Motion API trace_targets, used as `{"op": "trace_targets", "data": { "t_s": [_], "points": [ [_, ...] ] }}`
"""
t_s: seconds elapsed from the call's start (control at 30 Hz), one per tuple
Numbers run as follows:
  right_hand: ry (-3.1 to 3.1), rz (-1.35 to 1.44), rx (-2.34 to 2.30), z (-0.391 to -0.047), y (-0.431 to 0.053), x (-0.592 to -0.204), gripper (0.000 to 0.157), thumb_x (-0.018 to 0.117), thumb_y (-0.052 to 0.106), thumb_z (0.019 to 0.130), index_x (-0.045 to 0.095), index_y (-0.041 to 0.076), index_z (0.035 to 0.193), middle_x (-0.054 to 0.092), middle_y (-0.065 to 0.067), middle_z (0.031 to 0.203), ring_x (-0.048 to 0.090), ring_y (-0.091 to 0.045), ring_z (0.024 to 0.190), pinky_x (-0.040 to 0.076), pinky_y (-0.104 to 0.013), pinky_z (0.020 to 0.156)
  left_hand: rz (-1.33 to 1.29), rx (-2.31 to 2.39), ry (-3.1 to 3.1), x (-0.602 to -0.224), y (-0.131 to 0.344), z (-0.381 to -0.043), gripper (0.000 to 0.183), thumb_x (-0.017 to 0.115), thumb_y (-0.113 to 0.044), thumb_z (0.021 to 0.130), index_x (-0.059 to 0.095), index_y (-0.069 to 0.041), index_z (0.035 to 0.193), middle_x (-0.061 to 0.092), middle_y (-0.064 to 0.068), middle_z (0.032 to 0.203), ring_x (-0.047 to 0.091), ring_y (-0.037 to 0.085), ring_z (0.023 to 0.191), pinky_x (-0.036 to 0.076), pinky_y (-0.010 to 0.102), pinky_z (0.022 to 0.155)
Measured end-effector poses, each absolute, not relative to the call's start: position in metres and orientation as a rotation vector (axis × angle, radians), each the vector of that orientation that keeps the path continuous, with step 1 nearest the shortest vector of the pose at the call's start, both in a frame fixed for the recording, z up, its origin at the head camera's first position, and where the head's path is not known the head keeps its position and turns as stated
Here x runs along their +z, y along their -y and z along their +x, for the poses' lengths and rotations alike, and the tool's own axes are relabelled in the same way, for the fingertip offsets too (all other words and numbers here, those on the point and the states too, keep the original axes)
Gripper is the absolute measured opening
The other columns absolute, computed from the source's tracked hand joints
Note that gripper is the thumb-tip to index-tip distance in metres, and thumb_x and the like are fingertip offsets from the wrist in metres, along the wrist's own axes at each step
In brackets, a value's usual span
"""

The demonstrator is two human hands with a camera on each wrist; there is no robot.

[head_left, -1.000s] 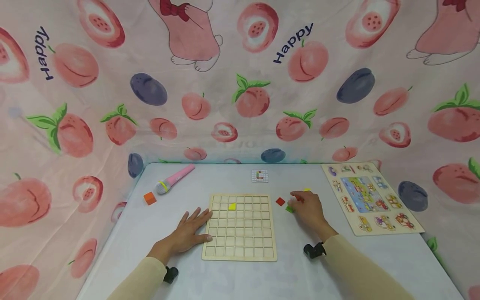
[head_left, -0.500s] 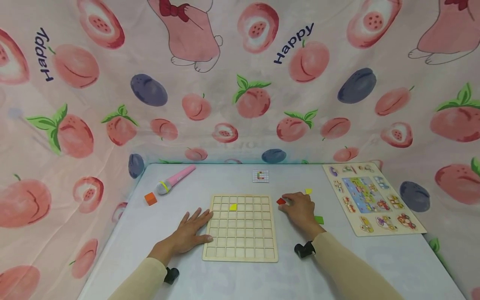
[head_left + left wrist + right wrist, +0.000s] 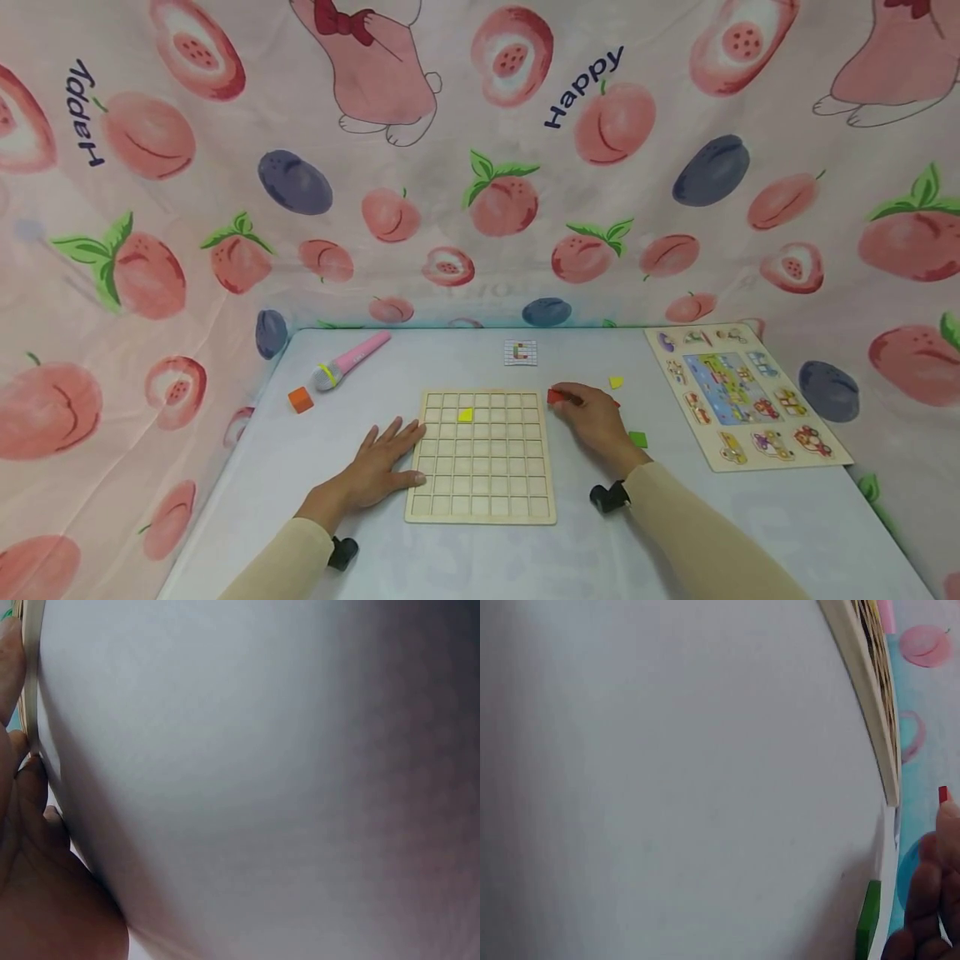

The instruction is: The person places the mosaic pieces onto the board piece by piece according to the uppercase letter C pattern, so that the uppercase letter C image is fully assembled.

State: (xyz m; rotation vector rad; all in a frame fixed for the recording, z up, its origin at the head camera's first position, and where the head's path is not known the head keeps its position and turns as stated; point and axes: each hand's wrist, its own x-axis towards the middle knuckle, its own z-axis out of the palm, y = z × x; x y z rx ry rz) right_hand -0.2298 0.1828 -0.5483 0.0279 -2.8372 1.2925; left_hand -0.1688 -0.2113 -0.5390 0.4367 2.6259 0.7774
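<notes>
My left hand (image 3: 367,471) lies with fingers spread at the left edge of a wooden grid board (image 3: 480,517), fingertips and thumb on its rim. A yellow square tile (image 3: 466,414) sits in one upper cell of the board. My right hand (image 3: 592,417) pinches a red tile (image 3: 553,396) just off the board's upper right edge. In the right wrist view, the red tile (image 3: 943,795) shows at the fingertips. A sliver of a second red piece (image 3: 617,404) peeks out behind the knuckles. The green tile (image 3: 637,439) lies beside the right wrist, and another yellow tile (image 3: 616,382) lies behind the hand.
A small card with a coloured grid pattern (image 3: 521,352) lies behind the board. At the back left are a pink toy microphone (image 3: 352,360) and an orange cube (image 3: 300,399). A wooden picture puzzle board (image 3: 742,400) occupies the right side, with a fruit-print cloth behind.
My right hand has moved left from the green tile to the red tile, which it now grips and has lifted toward the board. The green tile now lies farther right. My left hand stays put.
</notes>
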Motion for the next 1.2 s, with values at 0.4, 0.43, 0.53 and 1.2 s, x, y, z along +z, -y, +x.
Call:
{"op": "trace_targets", "data": {
  "t_s": [0.4, 0.43, 0.53, 1.2],
  "points": [
    [2.652, -0.181, 1.670, -0.224, -0.160, -0.535, 0.033, 0.077, 0.020, 0.099, 0.072, 0.027, 0.131, 0.076, -0.005, 0.114, 0.067, -0.024, 0.107, 0.058, -0.031, 0.091, 0.451, 0.790, -2.631, -0.539, 0.210, -0.170, 0.086, 0.074, -0.049, 0.097, 0.033, -0.020, 0.167, 0.025, 0.001, 0.176, 0.003, 0.029, 0.166, -0.010, 0.057, 0.133],
    [2.642, -0.188, 1.684, -0.224, -0.157, -0.534, 0.032, 0.076, 0.021, 0.099, 0.073, 0.027, 0.130, 0.076, -0.005, 0.113, 0.068, -0.024, 0.107, 0.058, -0.030, 0.090, 0.450, 0.786, -2.632, -0.540, 0.210, -0.170, 0.086, 0.074, -0.049, 0.097, 0.033, -0.020, 0.167, 0.025, 0.001, 0.176, 0.003, 0.029, 0.166, -0.010, 0.056, 0.133],
    [2.594, -0.176, 1.742, -0.226, -0.148, -0.533, 0.032, 0.077, 0.019, 0.099, 0.074, 0.024, 0.130, 0.077, -0.006, 0.111, 0.068, -0.023, 0.105, 0.058, -0.027, 0.087, 0.451, 0.777, -2.634, -0.541, 0.209, -0.171, 0.086, 0.074, -0.049, 0.097, 0.033, -0.020, 0.167, 0.025, 0.000, 0.176, 0.003, 0.029, 0.166, -0.010, 0.056, 0.133],
    [2.550, -0.098, 2.032, -0.235, -0.088, -0.545, 0.025, 0.078, 0.017, 0.096, 0.077, 0.021, 0.121, 0.078, -0.004, 0.102, 0.070, -0.018, 0.091, 0.057, -0.028, 0.077, 0.466, 0.667, -2.647, -0.535, 0.209, -0.170, 0.087, 0.072, -0.050, 0.097, 0.032, -0.017, 0.167, 0.024, 0.001, 0.176, 0.005, 0.030, 0.166, -0.004, 0.059, 0.134]
  ]
}}
